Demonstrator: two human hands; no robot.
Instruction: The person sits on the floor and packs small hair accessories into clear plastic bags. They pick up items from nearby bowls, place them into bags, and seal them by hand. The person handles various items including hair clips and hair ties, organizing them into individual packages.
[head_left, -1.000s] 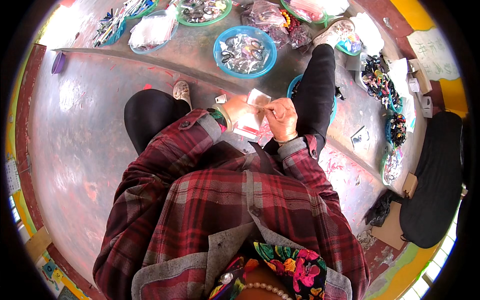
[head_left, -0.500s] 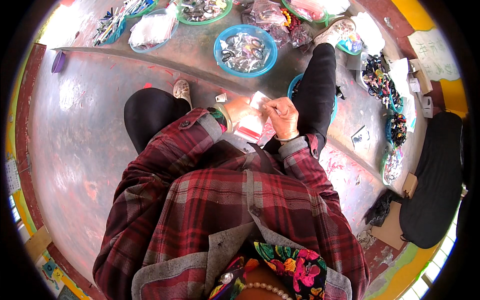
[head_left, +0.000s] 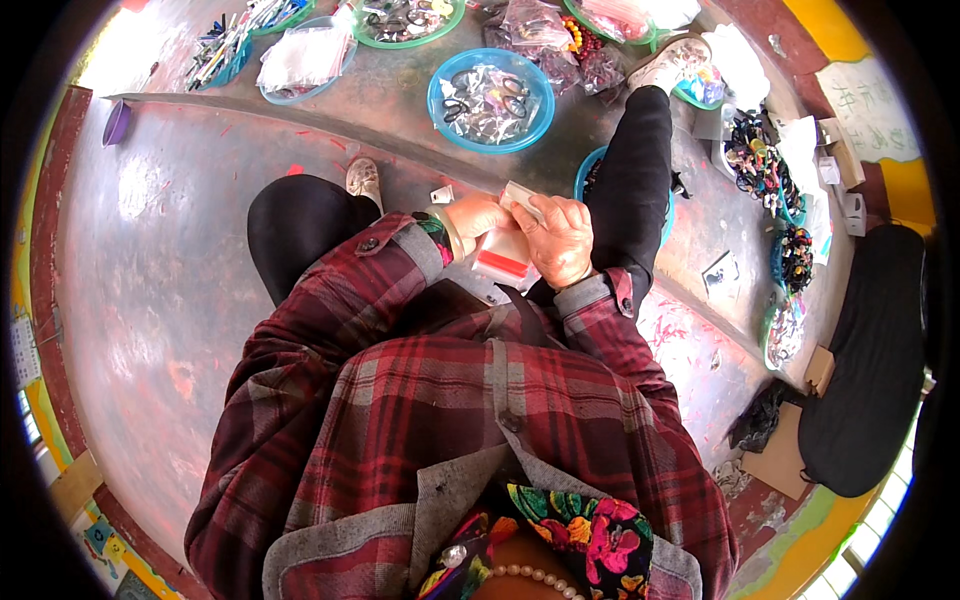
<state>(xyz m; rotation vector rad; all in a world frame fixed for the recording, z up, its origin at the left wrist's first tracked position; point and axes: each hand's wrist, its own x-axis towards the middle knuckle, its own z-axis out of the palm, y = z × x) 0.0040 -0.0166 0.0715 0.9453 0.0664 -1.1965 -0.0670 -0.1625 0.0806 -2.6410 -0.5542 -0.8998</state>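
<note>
A small clear plastic bag with a red strip (head_left: 503, 263) hangs between my two hands, above my lap. My left hand (head_left: 474, 219) is closed on the bag's upper left side. My right hand (head_left: 562, 240) is closed at the upper right, its thumb laid over a pale card-like piece (head_left: 521, 196) that stands up at the top. Whether this piece is inside the bag or is its folded top edge, I cannot tell. Fingertips of both hands are partly hidden behind it.
Ahead stands a blue basin (head_left: 540, 125) of bagged black rings. A green basin (head_left: 445, 38) and a basin of clear bags (head_left: 345, 62) lie beyond. Another blue basin (head_left: 590, 165) is partly behind my right leg. Baskets of dark hair ties (head_left: 795, 260) line the right.
My right hand has turned, its back now more toward me and its thumb over the top. The white upper part of the bag has dropped, and the pale piece now shows between my fingers.
</note>
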